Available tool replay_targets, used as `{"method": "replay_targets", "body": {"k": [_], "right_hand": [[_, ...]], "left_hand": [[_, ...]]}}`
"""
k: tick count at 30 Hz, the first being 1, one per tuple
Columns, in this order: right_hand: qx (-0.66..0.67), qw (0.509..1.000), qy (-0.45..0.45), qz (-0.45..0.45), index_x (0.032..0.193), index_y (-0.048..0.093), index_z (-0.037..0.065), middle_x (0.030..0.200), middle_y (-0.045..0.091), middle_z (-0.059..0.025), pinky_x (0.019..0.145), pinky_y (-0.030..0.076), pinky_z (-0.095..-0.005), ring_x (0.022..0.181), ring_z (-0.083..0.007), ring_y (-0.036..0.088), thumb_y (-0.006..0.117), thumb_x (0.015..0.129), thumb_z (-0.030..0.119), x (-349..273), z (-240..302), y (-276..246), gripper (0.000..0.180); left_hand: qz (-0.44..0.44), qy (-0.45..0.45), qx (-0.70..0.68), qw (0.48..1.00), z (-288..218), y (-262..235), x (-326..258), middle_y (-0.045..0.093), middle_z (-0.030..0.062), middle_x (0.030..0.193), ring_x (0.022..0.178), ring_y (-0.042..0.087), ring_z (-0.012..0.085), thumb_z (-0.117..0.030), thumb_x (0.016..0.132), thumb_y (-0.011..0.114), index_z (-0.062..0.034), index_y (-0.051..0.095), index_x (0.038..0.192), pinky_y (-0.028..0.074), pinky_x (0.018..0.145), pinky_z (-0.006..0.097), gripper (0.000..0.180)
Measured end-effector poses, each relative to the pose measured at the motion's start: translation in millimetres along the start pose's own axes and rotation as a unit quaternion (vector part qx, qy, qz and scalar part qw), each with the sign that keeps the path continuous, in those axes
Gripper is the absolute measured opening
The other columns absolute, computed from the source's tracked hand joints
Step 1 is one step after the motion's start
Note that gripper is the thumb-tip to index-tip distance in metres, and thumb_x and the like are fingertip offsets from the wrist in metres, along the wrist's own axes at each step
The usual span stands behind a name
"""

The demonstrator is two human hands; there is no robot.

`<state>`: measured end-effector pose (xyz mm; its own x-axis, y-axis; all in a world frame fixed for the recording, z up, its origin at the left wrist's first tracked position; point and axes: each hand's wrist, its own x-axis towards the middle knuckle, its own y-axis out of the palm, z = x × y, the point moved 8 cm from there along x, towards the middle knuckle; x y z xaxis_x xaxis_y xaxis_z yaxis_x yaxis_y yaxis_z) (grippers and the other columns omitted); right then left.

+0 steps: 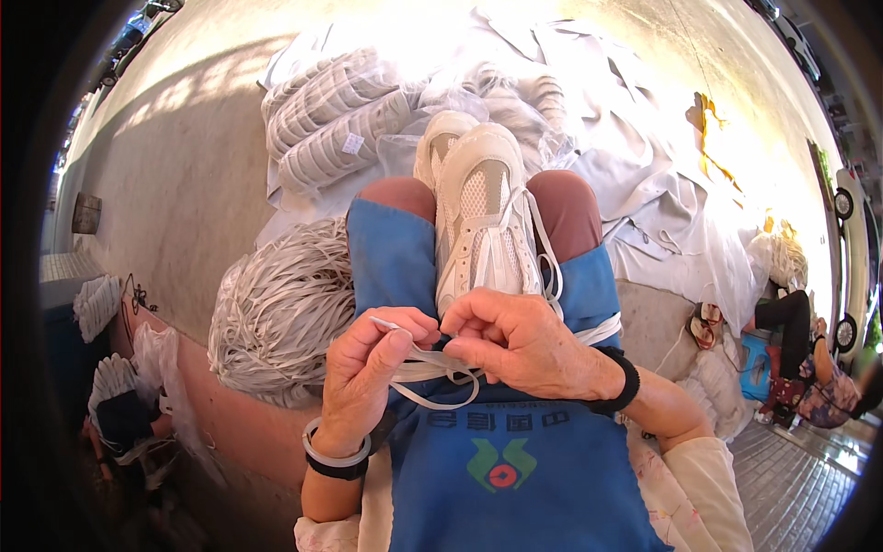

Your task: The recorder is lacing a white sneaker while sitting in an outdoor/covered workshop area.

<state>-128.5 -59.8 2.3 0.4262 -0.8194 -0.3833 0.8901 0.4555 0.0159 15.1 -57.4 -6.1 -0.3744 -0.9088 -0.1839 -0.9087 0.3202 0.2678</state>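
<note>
A pair of off-white mesh sneakers rests between my knees, toes pointing away from me. White shoelace hangs loose over the nearer shoe, partly threaded through its eyelets. Just below the heels, my left hand pinches a white shoelace between thumb and finger, its tip sticking out to the left. My right hand is closed beside it, thumb and fingertips together by the same lace, which loops below both hands over my blue apron. What the right fingertips hold is partly hidden.
A big bundle of white laces lies left of my knee. Bagged stacks of pale shoe parts sit beyond the shoes on white sheeting. Another person sits at far right near a blue container.
</note>
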Motion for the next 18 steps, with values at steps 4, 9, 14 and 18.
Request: {"method": "replay_targets", "body": {"k": [4, 9, 14, 18], "right_hand": [[0.135, 0.991, 0.014, -0.001, 0.116, 0.055, 0.0, 0.086, 0.06, -0.0023, 0.061, 0.051, -0.0171, 0.067, -0.0046, 0.061, 0.063, 0.092, 0.003, 4.6, 1.2, -11.1, 0.025], [0.104, 0.994, -0.025, 0.005, 0.113, 0.061, -0.001, 0.089, 0.061, -0.003, 0.065, 0.053, -0.0176, 0.075, -0.0066, 0.066, 0.064, 0.091, 0.0, 9.1, 2.1, -7.4, 0.023], [0.095, 0.993, -0.062, -0.012, 0.102, 0.067, -0.001, 0.089, 0.062, -0.003, 0.065, 0.053, -0.0179, 0.076, -0.0075, 0.066, 0.064, 0.091, -0.001, 7.0, 13.5, -9.2, 0.012], [0.046, 0.99, -0.133, -0.029, 0.098, 0.069, 0.001, 0.084, 0.062, -0.0031, 0.063, 0.051, -0.0216, 0.073, -0.0095, 0.065, 0.067, 0.087, -0.001, 9.4, 15.9, -15.0, 0.011]], "left_hand": [[0.004, -0.062, 0.059, 0.996, -1.0, 7.6, -1.4, 0.06, 0.0012, 0.079, 0.073, 0.055, 0.0067, -0.014, 0.102, 0.051, 0.0003, 0.061, 0.101, 0.046, 0.07, 0.021, 0.018], [0.022, -0.043, 0.179, 0.983, -6.0, 17.2, 8.0, 0.057, -0.0007, 0.068, 0.061, 0.05, 0.0053, -0.014, 0.101, 0.052, 0.0007, 0.061, 0.1, 0.044, 0.057, 0.021, 0.017], [0.028, -0.014, 0.198, 0.98, -5.8, 15.5, 11.5, 0.059, 0.0015, 0.073, 0.062, 0.05, 0.0058, -0.013, 0.099, 0.056, 0.0012, 0.061, 0.097, 0.043, 0.056, 0.021, 0.016], [0.014, 0.053, 0.225, 0.973, -9.3, 18.5, 14.4, 0.062, 0.0065, 0.099, 0.074, 0.057, 0.0077, -0.013, 0.098, 0.057, 0.0031, 0.054, 0.114, 0.046, 0.063, 0.022, 0.023]]}}
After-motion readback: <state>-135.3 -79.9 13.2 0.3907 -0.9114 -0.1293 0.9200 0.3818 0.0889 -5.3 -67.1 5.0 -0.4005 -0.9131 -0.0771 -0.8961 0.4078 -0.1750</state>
